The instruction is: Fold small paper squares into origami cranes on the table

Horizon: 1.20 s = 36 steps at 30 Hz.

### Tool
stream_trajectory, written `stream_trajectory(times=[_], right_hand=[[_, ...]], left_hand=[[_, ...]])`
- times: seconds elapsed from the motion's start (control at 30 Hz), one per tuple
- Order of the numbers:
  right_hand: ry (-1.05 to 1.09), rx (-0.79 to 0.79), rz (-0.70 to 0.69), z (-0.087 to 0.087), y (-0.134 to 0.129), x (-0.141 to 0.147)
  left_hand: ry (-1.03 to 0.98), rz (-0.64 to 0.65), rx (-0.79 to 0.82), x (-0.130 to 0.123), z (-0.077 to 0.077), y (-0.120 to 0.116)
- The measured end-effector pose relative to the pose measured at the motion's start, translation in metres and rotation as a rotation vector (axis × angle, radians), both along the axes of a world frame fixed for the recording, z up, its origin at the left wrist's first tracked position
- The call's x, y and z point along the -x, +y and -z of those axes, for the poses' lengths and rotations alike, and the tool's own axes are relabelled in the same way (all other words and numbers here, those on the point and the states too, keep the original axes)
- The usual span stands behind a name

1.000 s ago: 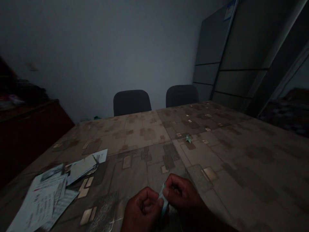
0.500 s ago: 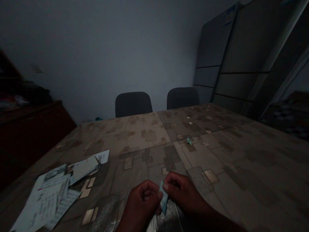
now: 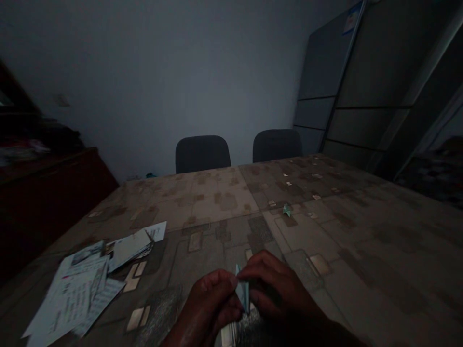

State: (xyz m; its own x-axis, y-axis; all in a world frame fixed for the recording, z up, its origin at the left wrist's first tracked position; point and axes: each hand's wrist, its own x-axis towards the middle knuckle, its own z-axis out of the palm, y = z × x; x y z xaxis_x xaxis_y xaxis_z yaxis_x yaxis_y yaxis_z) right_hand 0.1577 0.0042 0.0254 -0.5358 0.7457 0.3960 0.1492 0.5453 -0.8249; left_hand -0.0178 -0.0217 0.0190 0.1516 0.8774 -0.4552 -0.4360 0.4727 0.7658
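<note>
Near the table's front edge, a small light-blue piece of folded paper [image 3: 242,293] is held up between my two hands. My left hand [image 3: 212,303] pinches it from the left, thumb on top. From the right, the fingers of my right hand [image 3: 273,284] touch its upper edge; how firmly they grip is hard to see in the dim light. Farther off on the table stands a small green folded paper figure [image 3: 286,210].
Loose printed papers and cards [image 3: 75,289] lie on the left of the patterned tablecloth [image 3: 202,207]. Two dark chairs [image 3: 202,154] stand behind the table against a pale wall. A dark red cabinet [image 3: 54,193] is at left, a tall grey cupboard [image 3: 318,77] at right.
The folded paper has turned and shows a wider, opened face. My right hand's fingers have shifted over its top, and my left hand has changed its hold. The view has swung slightly left.
</note>
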Motion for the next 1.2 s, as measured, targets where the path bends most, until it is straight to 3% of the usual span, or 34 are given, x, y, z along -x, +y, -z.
stream_trajectory(times=[0.17, 0.47, 1.0, 1.2], right_hand=[[-0.029, -0.062, -0.003, 0.0033, 0.0, -0.002], [-0.012, -0.061, -0.001, 0.0013, 0.0033, -0.0026], [-0.003, 0.122, 0.143, 0.0073, 0.0066, -0.0049], [-0.023, 0.07, 0.163, 0.006, 0.0043, -0.0042]], left_hand=[[-0.028, 0.002, -0.029, 0.0003, -0.0032, -0.0005], [0.098, -0.116, -0.083, -0.0043, -0.0052, 0.0002], [0.062, 0.027, -0.15, -0.0021, -0.0029, 0.0022], [0.066, 0.003, -0.144, -0.0025, -0.004, 0.0015]])
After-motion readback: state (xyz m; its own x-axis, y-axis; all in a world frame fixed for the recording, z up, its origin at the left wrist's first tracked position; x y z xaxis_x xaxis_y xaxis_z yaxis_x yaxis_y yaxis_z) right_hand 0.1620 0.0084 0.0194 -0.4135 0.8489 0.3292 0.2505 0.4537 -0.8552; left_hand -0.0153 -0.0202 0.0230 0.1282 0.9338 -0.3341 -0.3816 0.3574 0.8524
